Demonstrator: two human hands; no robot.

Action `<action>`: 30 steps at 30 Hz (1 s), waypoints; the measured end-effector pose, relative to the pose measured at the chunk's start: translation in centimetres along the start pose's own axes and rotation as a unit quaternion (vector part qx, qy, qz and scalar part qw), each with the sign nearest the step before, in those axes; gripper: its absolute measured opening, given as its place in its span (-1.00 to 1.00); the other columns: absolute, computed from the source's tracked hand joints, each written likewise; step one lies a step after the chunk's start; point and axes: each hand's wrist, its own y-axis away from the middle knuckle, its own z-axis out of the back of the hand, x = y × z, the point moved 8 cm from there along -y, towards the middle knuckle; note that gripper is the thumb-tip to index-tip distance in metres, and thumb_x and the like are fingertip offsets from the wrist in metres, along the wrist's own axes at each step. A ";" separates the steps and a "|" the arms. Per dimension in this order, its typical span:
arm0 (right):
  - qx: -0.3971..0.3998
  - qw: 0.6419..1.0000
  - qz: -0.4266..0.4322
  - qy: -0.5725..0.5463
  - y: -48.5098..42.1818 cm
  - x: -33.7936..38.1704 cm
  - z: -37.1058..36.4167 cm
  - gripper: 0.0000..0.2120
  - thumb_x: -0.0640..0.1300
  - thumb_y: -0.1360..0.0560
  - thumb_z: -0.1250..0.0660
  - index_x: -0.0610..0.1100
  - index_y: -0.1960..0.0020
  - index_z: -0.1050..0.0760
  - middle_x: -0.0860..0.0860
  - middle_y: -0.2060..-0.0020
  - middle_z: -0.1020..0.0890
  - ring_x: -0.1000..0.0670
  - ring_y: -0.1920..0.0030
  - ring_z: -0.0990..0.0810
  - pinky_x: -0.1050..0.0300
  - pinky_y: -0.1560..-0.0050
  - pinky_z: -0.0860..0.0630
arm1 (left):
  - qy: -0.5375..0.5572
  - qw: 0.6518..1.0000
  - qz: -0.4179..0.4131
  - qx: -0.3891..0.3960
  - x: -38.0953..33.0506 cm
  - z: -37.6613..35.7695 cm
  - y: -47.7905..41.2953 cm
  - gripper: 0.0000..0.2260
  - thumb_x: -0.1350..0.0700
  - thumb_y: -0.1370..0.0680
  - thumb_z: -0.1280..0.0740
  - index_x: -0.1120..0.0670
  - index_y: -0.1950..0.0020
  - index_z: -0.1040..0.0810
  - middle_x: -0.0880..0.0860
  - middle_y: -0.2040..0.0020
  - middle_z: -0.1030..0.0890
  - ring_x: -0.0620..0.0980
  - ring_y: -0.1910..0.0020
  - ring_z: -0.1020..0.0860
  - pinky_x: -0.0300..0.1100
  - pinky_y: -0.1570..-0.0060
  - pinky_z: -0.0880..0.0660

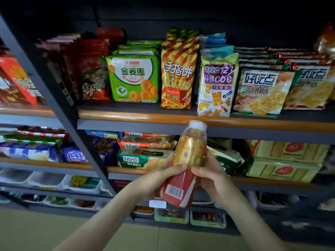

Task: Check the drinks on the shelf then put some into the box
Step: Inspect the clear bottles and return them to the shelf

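Observation:
Both hands hold one drink bottle (187, 156) in front of the shelves, tilted with its white cap up and to the right. The bottle has a golden upper body and a red label with a barcode at the bottom. My left hand (155, 180) grips its lower left side, thumb across the front. From the right, my right hand (211, 173) grips it with fingers curled round its middle. No box is in view.
A dark metal shelf unit with orange-edged shelves (145, 115) carries snack packets: a green ring-biscuit bag (133, 78), a striped finger-biscuit bag (178, 78), cracker packs (262, 89). Lower shelves hold more packets and small trays (172, 215). A slanted upright post (54, 98) stands at left.

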 end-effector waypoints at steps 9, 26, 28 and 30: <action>-0.008 0.996 -0.068 0.060 1.1 -3.1 1.8 -0.08 0.29 -0.14 -0.58 -0.05 -0.37 -0.36 0.00 -0.21 -0.62 -0.03 -0.25 -0.56 0.04 -0.25 -0.44 | -0.269 0.960 -0.029 -0.079 -0.4 -0.3 1.1 -0.27 -0.29 -0.28 -0.44 -0.46 -0.34 -0.12 -0.16 -0.10 -0.62 -0.12 -0.02 -0.64 -0.05 -0.09 -0.59; -0.200 0.931 -0.155 -0.263 7.9 -11.2 5.3 -0.60 0.06 -0.44 -0.21 -0.24 -0.06 -0.55 -0.16 0.15 -0.67 -0.10 0.17 -0.67 0.01 0.08 -0.55 | -0.015 0.979 0.176 0.104 10.3 -5.6 0.2 -0.24 -0.05 -0.31 -0.50 -0.31 -0.40 -0.19 0.06 -0.17 -0.65 0.23 -0.03 -0.65 0.04 0.01 -0.59; -0.205 0.921 -0.184 -0.275 9.1 -12.1 5.8 -0.56 0.09 -0.52 -0.18 -0.24 -0.13 -0.56 -0.19 0.06 -0.68 -0.13 0.10 -0.68 -0.05 0.00 -0.54 | -0.025 0.983 0.167 0.077 10.6 -6.8 0.1 -0.29 -0.10 -0.24 -0.51 -0.29 -0.31 -0.26 0.05 -0.08 -0.68 0.22 0.02 -0.66 0.01 0.07 -0.61; -0.204 0.927 -0.207 -0.238 10.5 -12.8 7.0 -0.54 0.13 -0.55 -0.19 -0.20 -0.19 -0.57 -0.20 -0.04 -0.67 -0.15 0.00 -0.68 -0.09 -0.07 -0.51 | -0.038 0.985 0.162 0.052 10.6 -7.9 0.3 -0.30 -0.10 -0.25 -0.52 -0.28 -0.31 -0.27 0.06 -0.07 -0.68 0.19 0.04 -0.68 0.01 0.09 -0.63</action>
